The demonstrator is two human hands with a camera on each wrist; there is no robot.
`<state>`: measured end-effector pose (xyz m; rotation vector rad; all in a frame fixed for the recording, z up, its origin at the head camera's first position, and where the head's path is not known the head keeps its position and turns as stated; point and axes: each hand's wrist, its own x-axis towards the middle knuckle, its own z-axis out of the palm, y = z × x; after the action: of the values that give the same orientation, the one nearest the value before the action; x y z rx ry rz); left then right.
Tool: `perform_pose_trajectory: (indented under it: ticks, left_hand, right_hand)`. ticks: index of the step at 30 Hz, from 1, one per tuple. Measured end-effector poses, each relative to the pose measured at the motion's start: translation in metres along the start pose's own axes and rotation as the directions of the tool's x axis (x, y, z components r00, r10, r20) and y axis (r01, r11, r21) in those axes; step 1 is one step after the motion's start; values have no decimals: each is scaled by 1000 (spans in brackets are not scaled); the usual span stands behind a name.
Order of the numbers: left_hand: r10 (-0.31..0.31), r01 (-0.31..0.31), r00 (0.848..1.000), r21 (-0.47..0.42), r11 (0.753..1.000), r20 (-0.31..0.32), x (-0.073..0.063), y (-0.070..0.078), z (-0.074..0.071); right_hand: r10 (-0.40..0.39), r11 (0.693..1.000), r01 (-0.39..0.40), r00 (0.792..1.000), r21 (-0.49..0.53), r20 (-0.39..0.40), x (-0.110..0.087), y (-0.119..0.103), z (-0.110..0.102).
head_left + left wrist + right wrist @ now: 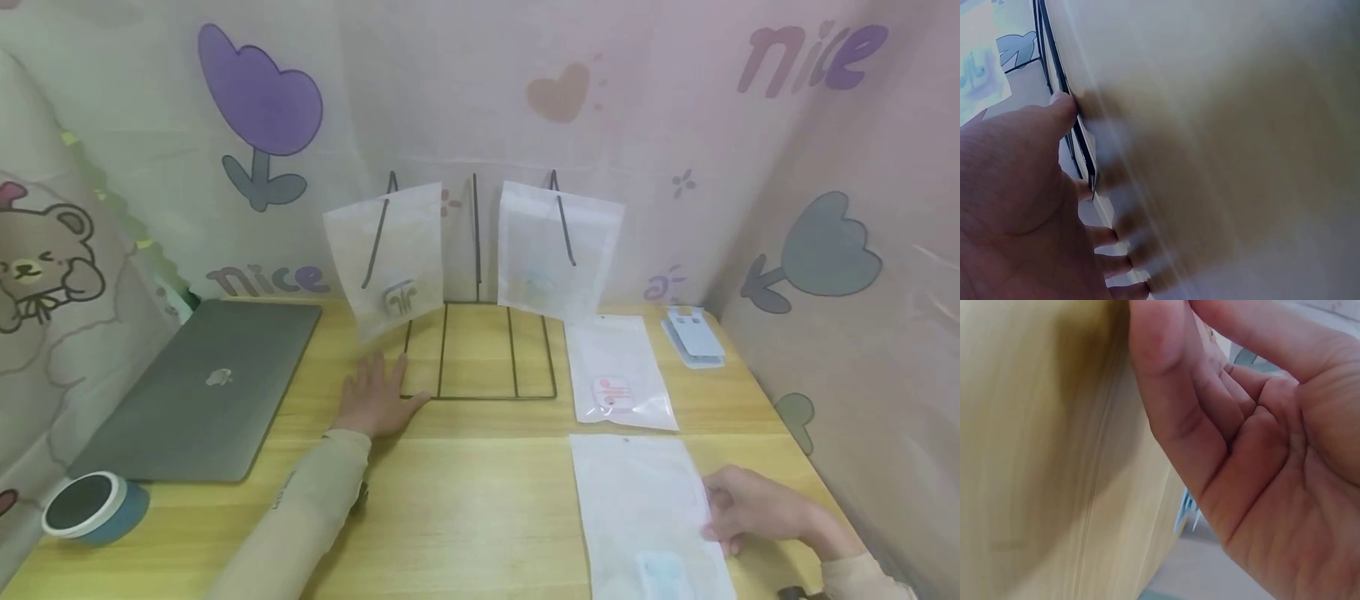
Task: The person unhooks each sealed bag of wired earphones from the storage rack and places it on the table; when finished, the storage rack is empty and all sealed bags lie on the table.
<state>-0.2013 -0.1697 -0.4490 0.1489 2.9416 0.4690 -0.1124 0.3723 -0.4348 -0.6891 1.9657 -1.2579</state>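
My left hand point(375, 400) lies flat on the wooden table with fingers spread, at the front left corner of a black wire display rack point(480, 398); its thumb touches the rack's front wire. On the rack's left hook hangs a white pouch point(405, 242) with an earbud print, and another white pouch point(558, 242) hangs on the right hook. My right hand point(761, 504) has curled fingers and pinches the right edge of a larger white pouch point(630, 492) lying on the table. In the right wrist view the hand hides its fingertips' contact.
Beyond the larger pouch lies another pouch point(622, 367) with a red earbud print. Light-blue cards point(693, 337) lie at the back right. A closed grey laptop point(202, 392) and a round blue-and-white object point(97, 508) occupy the left. A printed cloth point(480, 100) hangs behind the table point(480, 500).
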Motion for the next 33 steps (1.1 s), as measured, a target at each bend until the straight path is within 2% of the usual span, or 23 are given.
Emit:
perform_pose_trajectory:
  ticks: [5, 9, 12, 15, 19, 22, 24, 27, 31, 33]
  left_hand:
    - [-8, 8, 1000, 5, 1000, 1, 4, -4, 2]
    - [-1, 1, 1000, 18, 1000, -8, 6, -6, 7]
    - [0, 0, 1000, 11, 1000, -6, 3, -4, 7]
    - [-17, 17, 1000, 8, 1000, 6, -1, -2, 5]
    - [-21, 21, 1000, 16, 1000, 2, -2, -3, 4]
    - [-22, 22, 1000, 20, 1000, -6, -2, -3, 4]
    - [-21, 21, 1000, 20, 1000, -11, -1, -2, 4]
    - [-15, 15, 1000, 18, 1000, -15, -1, -1, 4]
    - [-12, 12, 1000, 30, 999, -11, 0, -1, 5]
    - [-17, 17, 1000, 36, 999, -12, -1, -1, 3]
  right_hand:
    - [-7, 1000, 6, 1000, 2, 9, -5, 3, -8]
    - [49, 998, -50, 999, -38, -16, -10, 4, -12]
    - [118, 987, -128, 988, -94, -98, -15, 1, -14]
    - [158, 965, -194, 967, -174, -201, -15, -4, -17]
    - [109, 923, -222, 934, -315, -340, -8, -12, -26]
    - [32, 902, -207, 908, -380, -418, 3, -19, -33]
    - [-21, 892, -185, 893, -411, -449, 12, -23, -38]
    - [-88, 880, -146, 884, -451, -459, 24, -30, -45]
    - [-133, 863, -141, 863, -484, -487, 43, -40, -58]
    - [-157, 844, -158, 841, -512, -518, 55, -46, -65]
